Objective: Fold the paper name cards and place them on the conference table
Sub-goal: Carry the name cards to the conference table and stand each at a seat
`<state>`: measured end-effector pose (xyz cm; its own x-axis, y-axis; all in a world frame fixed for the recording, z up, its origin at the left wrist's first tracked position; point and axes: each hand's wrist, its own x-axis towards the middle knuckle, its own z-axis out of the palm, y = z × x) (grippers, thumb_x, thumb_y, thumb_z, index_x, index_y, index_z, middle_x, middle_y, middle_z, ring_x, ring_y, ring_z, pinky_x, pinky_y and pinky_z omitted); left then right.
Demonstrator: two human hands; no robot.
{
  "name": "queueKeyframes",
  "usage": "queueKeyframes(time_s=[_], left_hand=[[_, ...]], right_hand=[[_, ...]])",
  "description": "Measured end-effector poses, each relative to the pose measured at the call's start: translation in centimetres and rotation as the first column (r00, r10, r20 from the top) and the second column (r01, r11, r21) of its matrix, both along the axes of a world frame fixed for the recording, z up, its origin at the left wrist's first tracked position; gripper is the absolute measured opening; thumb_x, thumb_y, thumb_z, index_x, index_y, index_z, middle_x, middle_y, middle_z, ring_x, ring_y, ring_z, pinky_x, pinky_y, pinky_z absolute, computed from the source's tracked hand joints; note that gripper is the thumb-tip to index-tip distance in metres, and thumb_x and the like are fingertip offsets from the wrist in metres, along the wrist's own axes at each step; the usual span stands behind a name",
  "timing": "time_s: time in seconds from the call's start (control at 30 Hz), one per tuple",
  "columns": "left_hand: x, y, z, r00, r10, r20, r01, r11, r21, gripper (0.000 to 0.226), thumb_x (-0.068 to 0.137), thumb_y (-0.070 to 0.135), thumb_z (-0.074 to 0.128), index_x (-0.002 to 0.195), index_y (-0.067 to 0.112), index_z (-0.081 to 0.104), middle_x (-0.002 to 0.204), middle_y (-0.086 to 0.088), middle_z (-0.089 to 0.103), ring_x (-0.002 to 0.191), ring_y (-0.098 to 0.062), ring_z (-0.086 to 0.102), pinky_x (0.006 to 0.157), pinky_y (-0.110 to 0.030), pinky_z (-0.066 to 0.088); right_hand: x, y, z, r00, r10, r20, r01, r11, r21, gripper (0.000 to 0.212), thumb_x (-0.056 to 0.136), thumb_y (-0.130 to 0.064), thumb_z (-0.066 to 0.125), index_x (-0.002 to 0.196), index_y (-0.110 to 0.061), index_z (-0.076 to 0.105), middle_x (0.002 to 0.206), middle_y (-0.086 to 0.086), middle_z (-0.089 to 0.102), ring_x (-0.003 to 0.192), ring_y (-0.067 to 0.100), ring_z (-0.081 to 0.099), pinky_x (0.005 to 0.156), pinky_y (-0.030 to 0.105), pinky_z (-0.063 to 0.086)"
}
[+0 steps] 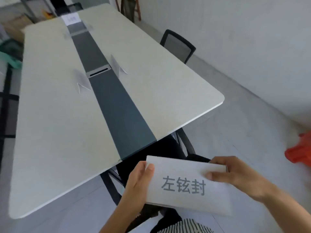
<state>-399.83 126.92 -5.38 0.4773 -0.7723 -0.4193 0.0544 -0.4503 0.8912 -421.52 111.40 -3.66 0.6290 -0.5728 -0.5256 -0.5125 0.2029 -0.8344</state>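
Observation:
A folded white paper name card (pixel 183 184) with grey printed characters is held below the near end of the conference table (pixel 55 132). My left hand (pixel 139 179) grips its left edge, thumb on top. On the card's right edge my right hand (pixel 235 175) pinches the fold. Two folded cards stand on the table either side of the dark centre strip: one on the left (pixel 82 81), one on the right (pixel 117 65). More white paper (pixel 70 19) lies at the far end, blurred.
A black mesh chair (pixel 178 46) stands at the table's right side. Another black chair (pixel 183 143) is tucked under the near end. A red object (pixel 299 150) lies on the floor at right. Boxes and clutter sit at the far left.

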Motion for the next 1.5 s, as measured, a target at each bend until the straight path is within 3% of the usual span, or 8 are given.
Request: queueKeyframes(time_s=[0.1,0.27,0.43,0.7,0.97,1.13,1.23,1.5], left_hand=[[4.1,-1.4,-0.4,0.999,0.054,0.001,-0.054,0.998,-0.018,0.039,0.085,0.051,0.044,0.093,0.016,0.058,0.081,-0.005,0.07,0.07,-0.015,0.068,0.066,-0.029,0.056],[12.1,-4.5,-5.0,0.985,0.175,0.004,-0.175,0.984,0.04,0.032,0.098,0.042,0.038,0.095,0.021,0.062,0.091,-0.005,0.07,0.082,-0.019,0.068,0.074,-0.032,0.055],[22.4,-6.8,-13.9,0.862,0.275,0.425,-0.399,0.887,0.234,0.04,0.099,0.04,0.037,0.123,0.013,0.054,0.129,-0.01,0.056,0.117,-0.028,0.054,0.097,-0.039,0.042],[29.6,-8.5,-25.0,0.645,-0.157,0.748,-0.455,0.707,0.541,0.066,0.096,0.05,0.024,0.15,0.013,0.02,0.159,-0.024,0.011,0.147,-0.039,0.009,0.12,-0.048,0.012],[29.2,-9.1,-26.1,0.626,-0.169,0.761,-0.494,0.67,0.555,0.071,0.094,0.056,0.015,0.152,0.016,0.012,0.16,-0.022,0.004,0.148,-0.036,0.002,0.121,-0.048,0.006],[29.3,-9.1,-26.2,0.637,-0.178,0.75,-0.498,0.649,0.576,0.071,0.094,0.056,0.017,0.152,0.016,0.014,0.16,-0.021,0.006,0.148,-0.036,0.004,0.12,-0.048,0.007],[29.4,-9.2,-26.1,0.641,-0.194,0.742,-0.5,0.629,0.596,0.072,0.093,0.057,0.017,0.152,0.016,0.017,0.16,-0.021,0.009,0.148,-0.036,0.006,0.12,-0.048,0.008],[29.6,-9.3,-26.1,0.63,-0.189,0.753,-0.513,0.628,0.586,0.07,0.092,0.056,0.027,0.148,0.014,0.029,0.157,-0.021,0.021,0.146,-0.037,0.018,0.117,-0.046,0.009]], right_hand=[[5.2,-2.7,-0.2,0.988,0.152,-0.026,-0.151,0.987,0.051,0.025,0.067,-0.037,0.078,0.08,-0.015,0.074,0.081,0.005,0.077,0.074,0.02,0.072,0.066,0.027,0.051],[13.3,-6.6,-2.0,0.975,0.211,-0.066,-0.209,0.977,0.037,0.02,0.077,-0.03,0.077,0.091,-0.016,0.077,0.091,0.007,0.078,0.087,0.025,0.074,0.081,0.033,0.055],[21.0,-10.6,-4.6,0.968,0.204,-0.149,-0.224,0.965,-0.133,0.012,0.079,-0.022,0.076,0.09,-0.026,0.076,0.084,-0.005,0.078,0.08,0.013,0.072,0.074,0.029,0.055],[36.4,-15.2,-12.3,0.894,0.325,-0.309,-0.442,0.754,-0.485,0.03,0.08,-0.035,0.073,0.109,-0.033,0.071,0.112,-0.008,0.072,0.104,0.018,0.064,0.093,0.037,0.05],[43.4,-19.5,-17.3,0.806,0.461,-0.37,-0.589,0.568,-0.575,0.032,0.088,-0.034,0.064,0.12,-0.028,0.065,0.126,-0.002,0.066,0.115,0.022,0.059,0.104,0.038,0.044],[45.2,-18.8,-17.4,0.742,0.435,-0.511,-0.607,0.11,-0.787,0.054,0.085,-0.034,0.066,0.136,-0.023,0.05,0.146,0.008,0.048,0.138,0.031,0.038,0.111,0.048,0.03],[46.3,-16.9,-18.5,0.688,0.456,-0.565,-0.623,-0.029,-0.782,0.06,0.084,-0.039,0.063,0.139,-0.023,0.045,0.147,0.013,0.045,0.137,0.034,0.039,0.108,0.055,0.032],[53.1,-20.0,-19.4,0.679,0.452,-0.579,-0.66,0.029,-0.751,0.049,0.094,-0.035,0.051,0.141,-0.026,0.041,0.134,0.003,0.057,0.122,0.028,0.05,0.104,0.045,0.029]])
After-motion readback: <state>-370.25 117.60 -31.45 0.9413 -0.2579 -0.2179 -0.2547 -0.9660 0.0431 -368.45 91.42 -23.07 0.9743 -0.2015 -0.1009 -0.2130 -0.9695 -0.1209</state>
